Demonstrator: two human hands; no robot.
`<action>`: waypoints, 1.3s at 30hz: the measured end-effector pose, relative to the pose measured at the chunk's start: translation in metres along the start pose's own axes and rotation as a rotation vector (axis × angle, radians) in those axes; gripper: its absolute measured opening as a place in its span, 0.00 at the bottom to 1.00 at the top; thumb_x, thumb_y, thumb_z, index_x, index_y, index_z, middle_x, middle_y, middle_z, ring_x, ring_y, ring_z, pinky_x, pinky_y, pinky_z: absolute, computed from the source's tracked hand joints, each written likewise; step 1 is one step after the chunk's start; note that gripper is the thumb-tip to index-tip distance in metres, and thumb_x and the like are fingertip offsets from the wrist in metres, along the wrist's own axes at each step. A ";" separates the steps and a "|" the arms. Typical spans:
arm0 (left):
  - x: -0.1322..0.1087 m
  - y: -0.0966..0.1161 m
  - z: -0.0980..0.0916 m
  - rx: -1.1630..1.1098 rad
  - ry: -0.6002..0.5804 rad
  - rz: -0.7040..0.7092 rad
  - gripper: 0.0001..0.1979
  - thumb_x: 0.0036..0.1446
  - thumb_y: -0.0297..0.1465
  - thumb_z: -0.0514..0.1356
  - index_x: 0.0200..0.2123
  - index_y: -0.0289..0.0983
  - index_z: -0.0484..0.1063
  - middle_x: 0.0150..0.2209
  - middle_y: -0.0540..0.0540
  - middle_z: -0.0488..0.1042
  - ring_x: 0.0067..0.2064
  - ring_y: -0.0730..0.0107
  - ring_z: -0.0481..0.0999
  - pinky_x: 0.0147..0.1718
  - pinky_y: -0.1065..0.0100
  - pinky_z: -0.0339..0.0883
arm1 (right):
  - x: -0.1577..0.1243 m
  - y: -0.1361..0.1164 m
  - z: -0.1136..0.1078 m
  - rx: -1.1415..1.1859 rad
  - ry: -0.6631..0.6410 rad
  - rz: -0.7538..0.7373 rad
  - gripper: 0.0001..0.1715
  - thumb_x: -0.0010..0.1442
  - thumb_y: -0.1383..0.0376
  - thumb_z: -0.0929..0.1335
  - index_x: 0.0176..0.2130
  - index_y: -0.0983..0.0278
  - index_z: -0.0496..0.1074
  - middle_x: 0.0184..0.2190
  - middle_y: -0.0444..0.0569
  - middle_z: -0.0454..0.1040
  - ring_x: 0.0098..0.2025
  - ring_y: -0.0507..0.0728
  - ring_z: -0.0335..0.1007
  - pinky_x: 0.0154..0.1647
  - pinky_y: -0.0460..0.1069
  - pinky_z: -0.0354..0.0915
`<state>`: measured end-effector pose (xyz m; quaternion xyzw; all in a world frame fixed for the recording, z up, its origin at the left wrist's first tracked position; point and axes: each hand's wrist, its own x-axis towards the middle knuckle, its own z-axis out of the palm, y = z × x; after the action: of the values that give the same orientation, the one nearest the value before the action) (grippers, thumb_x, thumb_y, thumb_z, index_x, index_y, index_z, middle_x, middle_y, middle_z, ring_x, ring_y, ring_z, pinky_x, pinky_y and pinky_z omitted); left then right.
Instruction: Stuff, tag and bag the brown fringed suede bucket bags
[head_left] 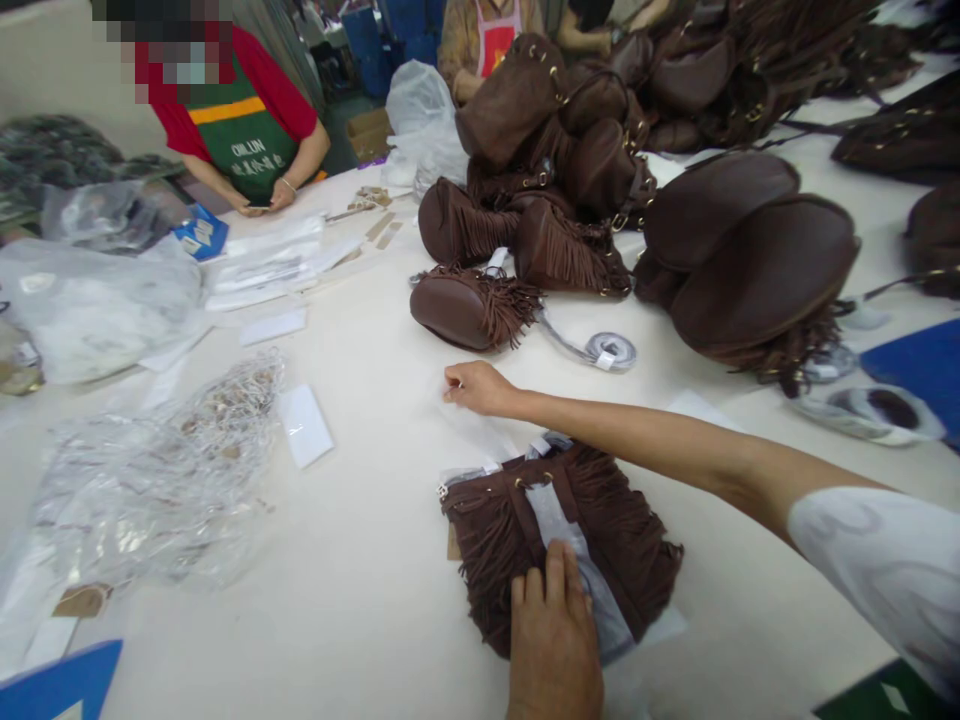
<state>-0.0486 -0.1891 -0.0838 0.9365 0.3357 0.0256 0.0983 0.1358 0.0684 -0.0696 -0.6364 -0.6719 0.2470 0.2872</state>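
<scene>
Two hands at work, and the fringed bag (645,550) lies on the white table (375,590), right under the left hand (555,635), whose fingers are stretched out, laid on its front over the grey-wrapped strip (551,510). Just beyond, the right hand (480,388) has its fingers clenched in a pinch on what looks like clear film (480,425). Crowded on the far side! A round-ended bag (454,308) sits close past that right hand, the coiled strap (611,352) beside it, and behind them a heap of brown bags (517,105) blocks much of the far table. Over to the left, a white packet (306,425) lies alone, next to string tags (232,410) tangled among crumpled plastic (142,500). Further back there's a bulging plastic bag (97,310), then a co-worker in a green apron (244,130), hands together at the table edge.
</scene>
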 end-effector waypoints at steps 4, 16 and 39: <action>0.000 0.000 0.002 -0.010 -0.002 0.002 0.25 0.63 0.30 0.55 0.62 0.35 0.61 0.60 0.41 0.65 0.42 0.60 0.67 0.43 0.54 0.63 | 0.017 -0.025 0.007 0.013 -0.216 -0.153 0.12 0.58 0.57 0.71 0.37 0.64 0.75 0.28 0.41 0.75 0.30 0.49 0.68 0.32 0.42 0.59; -0.001 0.005 0.043 -0.001 0.120 -0.087 0.27 0.58 0.39 0.61 0.60 0.39 0.66 0.56 0.41 0.70 0.42 0.58 0.68 0.43 0.50 0.65 | -0.052 0.051 -0.006 -0.440 -0.033 -0.239 0.16 0.63 0.62 0.68 0.50 0.63 0.74 0.57 0.57 0.68 0.56 0.64 0.62 0.54 0.56 0.57; 0.006 -0.004 -0.024 0.009 -0.081 0.073 0.23 0.66 0.30 0.51 0.62 0.32 0.59 0.59 0.38 0.65 0.44 0.61 0.69 0.40 0.57 0.64 | -0.047 0.032 -0.014 -0.403 0.104 -0.110 0.04 0.62 0.66 0.67 0.37 0.63 0.72 0.36 0.44 0.73 0.34 0.53 0.64 0.30 0.47 0.47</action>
<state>-0.0489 -0.1780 -0.0613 0.9488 0.2973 -0.0102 0.1063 0.1695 0.0232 -0.0851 -0.6551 -0.7258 0.0584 0.2018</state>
